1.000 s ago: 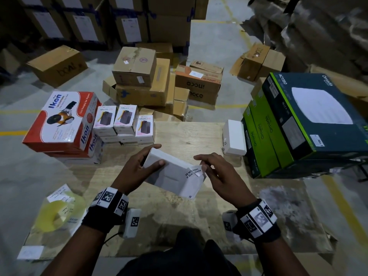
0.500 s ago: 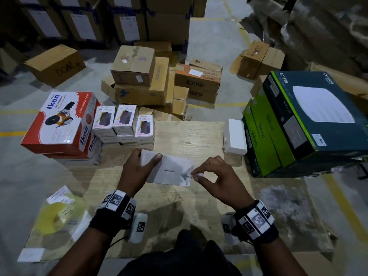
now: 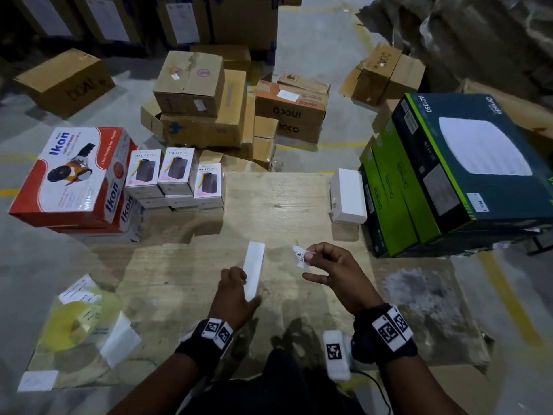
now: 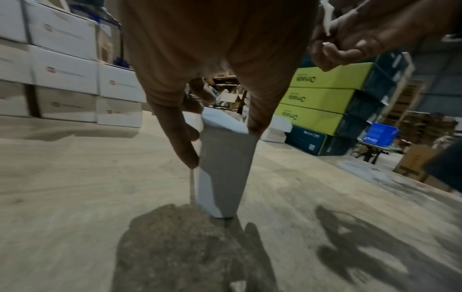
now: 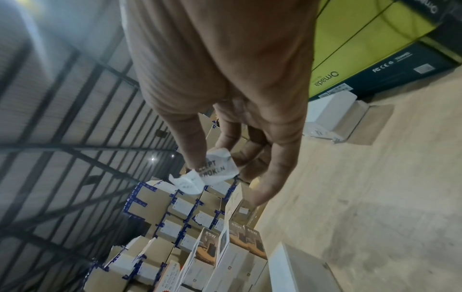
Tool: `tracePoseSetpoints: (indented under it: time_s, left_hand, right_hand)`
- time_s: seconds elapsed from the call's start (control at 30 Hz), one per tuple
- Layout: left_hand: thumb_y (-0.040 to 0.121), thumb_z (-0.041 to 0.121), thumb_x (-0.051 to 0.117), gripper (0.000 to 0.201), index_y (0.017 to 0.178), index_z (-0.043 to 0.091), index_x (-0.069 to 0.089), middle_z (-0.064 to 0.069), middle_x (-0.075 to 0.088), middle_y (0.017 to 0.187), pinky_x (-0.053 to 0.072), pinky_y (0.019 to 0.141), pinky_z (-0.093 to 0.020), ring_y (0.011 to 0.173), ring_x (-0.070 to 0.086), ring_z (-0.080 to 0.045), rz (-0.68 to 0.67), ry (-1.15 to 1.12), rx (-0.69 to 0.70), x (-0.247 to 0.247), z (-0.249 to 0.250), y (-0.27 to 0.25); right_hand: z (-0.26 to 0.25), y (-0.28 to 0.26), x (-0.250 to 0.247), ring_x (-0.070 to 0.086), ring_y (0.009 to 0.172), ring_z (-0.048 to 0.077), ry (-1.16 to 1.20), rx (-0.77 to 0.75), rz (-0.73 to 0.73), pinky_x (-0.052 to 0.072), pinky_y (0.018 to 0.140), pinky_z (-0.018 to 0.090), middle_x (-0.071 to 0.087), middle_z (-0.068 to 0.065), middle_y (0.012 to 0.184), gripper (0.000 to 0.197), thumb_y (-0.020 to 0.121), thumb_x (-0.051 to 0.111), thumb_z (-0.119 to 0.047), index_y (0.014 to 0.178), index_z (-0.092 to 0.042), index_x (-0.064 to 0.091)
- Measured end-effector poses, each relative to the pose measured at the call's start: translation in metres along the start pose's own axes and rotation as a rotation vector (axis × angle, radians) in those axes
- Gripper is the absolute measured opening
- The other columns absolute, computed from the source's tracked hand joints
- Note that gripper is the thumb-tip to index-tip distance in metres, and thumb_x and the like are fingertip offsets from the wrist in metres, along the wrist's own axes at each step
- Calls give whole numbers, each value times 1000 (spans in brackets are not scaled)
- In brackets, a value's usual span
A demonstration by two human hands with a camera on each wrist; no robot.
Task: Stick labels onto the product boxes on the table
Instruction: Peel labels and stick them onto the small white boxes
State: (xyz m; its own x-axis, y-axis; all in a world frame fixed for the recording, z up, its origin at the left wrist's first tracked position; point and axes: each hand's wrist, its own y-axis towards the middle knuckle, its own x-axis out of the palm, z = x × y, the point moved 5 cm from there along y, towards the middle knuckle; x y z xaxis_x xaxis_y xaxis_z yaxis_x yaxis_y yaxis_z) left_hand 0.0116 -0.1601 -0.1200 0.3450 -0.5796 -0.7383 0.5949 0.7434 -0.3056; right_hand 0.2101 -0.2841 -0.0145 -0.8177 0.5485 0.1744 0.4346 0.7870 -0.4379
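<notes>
Much of the label's (image 3: 301, 256) print is hidden: in the head view only "NOT" and a few letters show past the fingertips, and in the right wrist view the crumpled paper reads roughly "CEPT" and "BROKEN", blurred. The left wrist view cuts off the right hand (image 4: 355, 37) at the upper right corner, with just a sliver of the label visible there. Whether the white box's (image 3: 253, 269) lower edge touches the tabletop (image 3: 278, 205) cannot be settled; in the left wrist view its bottom corner seems to meet the wood above its shadow.

The left hand (image 3: 236, 290), low in the middle of the head frame, grips the white box with fingers and thumb curled on opposite sides of its near end; the box stands on edge, reaching away toward the frame's centre. The right hand (image 3: 335, 274), just right of it, pinches the label between thumb and forefinger, the other fingers loosely spread. Label and box are apart, with a gap of bare wood between them.

The box is plain white, long and narrow from this angle, with no print visible. The label is a small white slip with black capitals, curled and creased.

A second white box (image 3: 348, 196) lies at the right centre beside the green boxes (image 3: 398, 187).
</notes>
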Motion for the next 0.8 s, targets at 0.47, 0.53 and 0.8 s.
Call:
tracePoseSetpoints:
  time_s: [0.47,0.53,0.8]
  left_hand:
    - [76,45,80,59,113,20,41,2,42,116,44,79,-32,95,51,-17,-36,-90,-136,8,2,-1]
    - [77,37,81,60,120,19,43,1,48,120,46,86,-31,101,52,-16,-27,-171,-179,3,-8,2]
    - [73,38,84,53,114,22,53,-1,67,105,59,86,-43,94,68,-20,-127,-377,-418,13,-55,2]
  right_hand:
    - [23,-1,-5,70,93,22,70,62,50,61,79,35,72,12,98,7,92,70,-10,95,-5,67]
    - [24,-1,-6,70,91,20,72,62,52,61,80,35,73,11,98,10,92,70,-9,99,-3,67]
    - [38,5,10,68,85,20,18,65,15,60,83,39,71,11,94,11,87,75,-7,97,-7,70]
